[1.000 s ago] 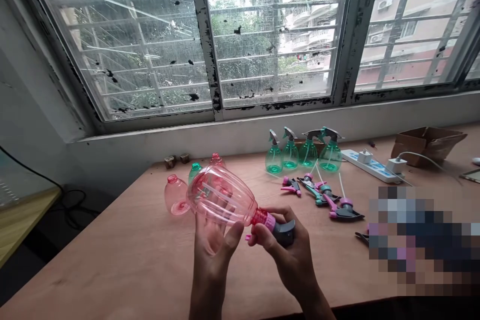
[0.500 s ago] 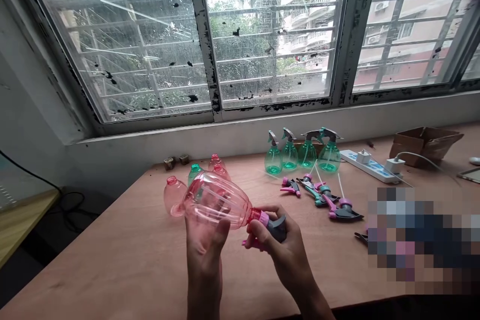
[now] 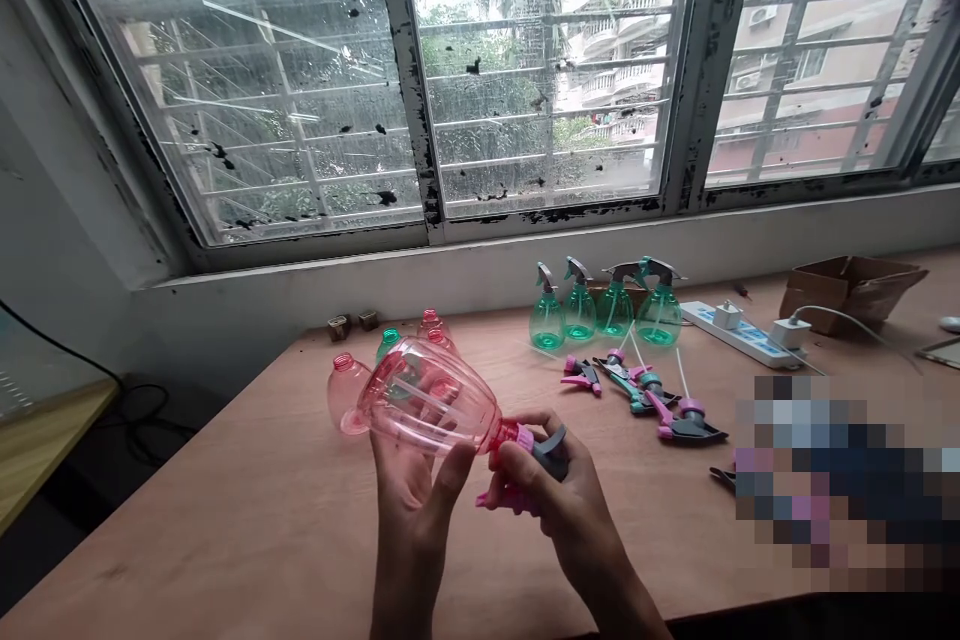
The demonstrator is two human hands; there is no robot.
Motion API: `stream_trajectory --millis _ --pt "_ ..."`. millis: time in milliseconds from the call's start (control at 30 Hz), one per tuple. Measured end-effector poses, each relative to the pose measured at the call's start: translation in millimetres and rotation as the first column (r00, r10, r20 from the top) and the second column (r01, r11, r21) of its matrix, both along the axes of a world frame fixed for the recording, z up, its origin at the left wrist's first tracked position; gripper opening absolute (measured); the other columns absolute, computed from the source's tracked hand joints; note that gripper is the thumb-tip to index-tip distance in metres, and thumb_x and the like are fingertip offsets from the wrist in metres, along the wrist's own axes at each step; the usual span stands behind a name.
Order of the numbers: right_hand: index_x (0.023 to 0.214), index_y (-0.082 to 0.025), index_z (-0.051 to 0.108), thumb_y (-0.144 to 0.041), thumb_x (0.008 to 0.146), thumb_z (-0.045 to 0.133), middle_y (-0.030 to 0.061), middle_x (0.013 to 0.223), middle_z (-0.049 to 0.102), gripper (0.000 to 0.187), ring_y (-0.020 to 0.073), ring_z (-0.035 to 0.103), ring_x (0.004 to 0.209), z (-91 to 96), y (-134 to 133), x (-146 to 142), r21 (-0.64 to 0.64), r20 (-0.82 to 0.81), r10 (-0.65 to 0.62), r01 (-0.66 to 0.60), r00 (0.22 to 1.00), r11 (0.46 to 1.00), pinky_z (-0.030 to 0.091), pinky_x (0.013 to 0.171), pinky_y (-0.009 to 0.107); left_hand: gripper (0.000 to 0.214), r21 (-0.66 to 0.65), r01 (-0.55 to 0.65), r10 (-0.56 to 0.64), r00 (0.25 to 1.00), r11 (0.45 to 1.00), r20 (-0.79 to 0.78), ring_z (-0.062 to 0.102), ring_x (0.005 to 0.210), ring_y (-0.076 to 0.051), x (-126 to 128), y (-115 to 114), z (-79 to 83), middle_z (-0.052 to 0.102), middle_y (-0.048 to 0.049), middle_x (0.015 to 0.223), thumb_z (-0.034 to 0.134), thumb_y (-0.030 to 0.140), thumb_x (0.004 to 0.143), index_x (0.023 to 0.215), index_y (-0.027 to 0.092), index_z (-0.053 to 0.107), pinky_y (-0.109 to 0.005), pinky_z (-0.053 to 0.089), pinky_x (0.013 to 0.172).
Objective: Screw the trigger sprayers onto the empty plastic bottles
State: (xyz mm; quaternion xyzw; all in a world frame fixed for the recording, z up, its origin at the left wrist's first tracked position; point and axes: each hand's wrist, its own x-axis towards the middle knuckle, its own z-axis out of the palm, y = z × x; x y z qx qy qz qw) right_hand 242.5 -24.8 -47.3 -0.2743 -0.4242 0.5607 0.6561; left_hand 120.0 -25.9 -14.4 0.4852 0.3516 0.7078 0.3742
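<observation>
A clear pink spray bottle (image 3: 435, 400) is held on its side above the table, its neck pointing right and slightly down. My left hand (image 3: 420, 490) cups the bottle body from below, its thumb against the near side. At the neck, my right hand (image 3: 551, 480) is closed around a grey and pink spray head (image 3: 540, 455), which sits on the bottle's mouth. A white dip tube shows faintly through the pink plastic. Behind the held bottle stand several topless bottles, among them a pink bottle (image 3: 349, 390) and a green bottle (image 3: 388, 345).
Green spray bottles (image 3: 579, 310) with heads on stand by the window wall. Loose spray heads (image 3: 690, 420) lie to the right. Farther right are a power strip (image 3: 739, 332) and an open cardboard box (image 3: 847, 292). A blurred patch covers the right front of the table.
My left thumb has moved right along the bottle towards the neck. The bottle and spray head have shifted slightly left, and the head's pink trigger has turned a little.
</observation>
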Motion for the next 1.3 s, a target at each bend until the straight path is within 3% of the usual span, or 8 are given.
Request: stream_trajectory --millis 300,433,600,700,833,1000,1100,1300 --pt "0.106 -0.025 0.079 -0.029 0.089 0.093 -0.0023 0.073 0.077 0.023 0.0139 0.069 0.057 -15.6 3 3 0.494 0.294 -0.434 0.253 0.851 0.832 0.057 0.056 0.022 0.103 0.128 -0.066 0.041 0.982 0.990 0.184 0.042 0.163 -0.050 -3 10 0.8 0.045 -0.0134 0.178 0.093 0.059 0.083 0.171 0.036 0.042 -0.065 0.041 0.130" --pt "0.106 -0.023 0.075 -0.043 0.090 0.092 -0.0010 0.075 0.078 0.031 0.0161 0.076 0.062 -4.8 -1 1 0.159 0.133 -0.120 0.099 0.984 0.982 0.061 0.060 0.024 0.102 0.119 -0.025 0.004 0.985 0.993 0.174 0.044 0.162 -0.050 -6 7 4.6 0.051 -0.0129 0.174 0.095 0.051 0.082 0.170 0.035 0.046 -0.066 0.042 0.130" --pt "0.103 -0.020 0.070 -0.055 0.085 0.095 0.0009 0.075 0.080 0.047 0.0172 0.076 0.057 6.5 -4 5 -0.054 0.006 0.028 -0.028 1.000 0.998 0.061 0.057 0.025 0.104 0.057 0.011 -0.019 0.991 0.998 0.135 0.045 0.162 -0.048 -5 -5 6.1 0.054 -0.0136 0.172 0.095 0.048 0.083 0.172 0.036 0.042 -0.066 0.042 0.130" --pt "0.104 -0.022 0.074 -0.043 0.091 0.091 -0.0008 0.075 0.078 0.030 0.0168 0.076 0.063 -2.9 -2 6 0.163 0.127 -0.205 0.183 0.971 0.969 0.061 0.059 0.024 0.100 0.028 -0.015 0.011 0.991 1.000 0.134 0.046 0.162 -0.045 -4 -10 9.1 0.049 -0.0110 0.176 0.091 0.043 0.088 0.173 0.041 0.038 -0.065 0.037 0.133" --pt "0.110 -0.026 0.079 -0.023 0.089 0.093 -0.0019 0.077 0.080 0.026 0.0135 0.071 0.058 -15.8 0 5 0.572 0.277 -0.518 0.294 0.809 0.766 0.058 0.058 0.022 0.108 0.058 -0.013 0.004 0.988 0.998 0.157 0.047 0.161 -0.045 -3 -10 13.3 0.045 -0.0097 0.178 0.091 0.048 0.088 0.176 0.043 0.028 -0.064 0.039 0.133" --pt "0.104 -0.024 0.075 -0.043 0.090 0.093 -0.0019 0.077 0.079 0.030 0.0148 0.077 0.062 0.0 -6 7 0.148 0.122 -0.136 0.118 0.983 0.982 0.061 0.060 0.022 0.110 0.053 0.002 -0.008 0.993 0.999 0.115 0.051 0.158 -0.046 -3 -10 8.6 0.050 -0.0126 0.175 0.093 0.046 0.086 0.175 0.042 0.029 -0.068 0.044 0.128" --pt "0.102 -0.022 0.071 -0.055 0.085 0.095 -0.0012 0.076 0.080 0.045 0.0161 0.078 0.057 13.5 -11 13 -0.064 -0.025 0.077 -0.079 0.997 0.995 0.061 0.057 0.023 0.108 0.073 0.015 -0.022 0.996 0.997 0.092 0.050 0.158 -0.050 -1 -13 1.9 0.051 -0.0159 0.174 0.093 0.046 0.084 0.175 0.040 0.034 -0.072 0.044 0.126" --pt "0.101 -0.025 0.079 -0.037 0.085 0.096 -0.0017 0.075 0.080 0.027 0.0144 0.072 0.063 5.7 -17 13 0.187 0.170 -0.253 0.221 0.952 0.957 0.058 0.062 0.023 0.117 0.115 0.008 -0.031 0.979 0.993 0.200 0.047 0.159 -0.054 4 -10 3.4 0.048 -0.0170 0.175 0.097 0.064 0.076 0.174 0.039 0.037 -0.070 0.050 0.123"
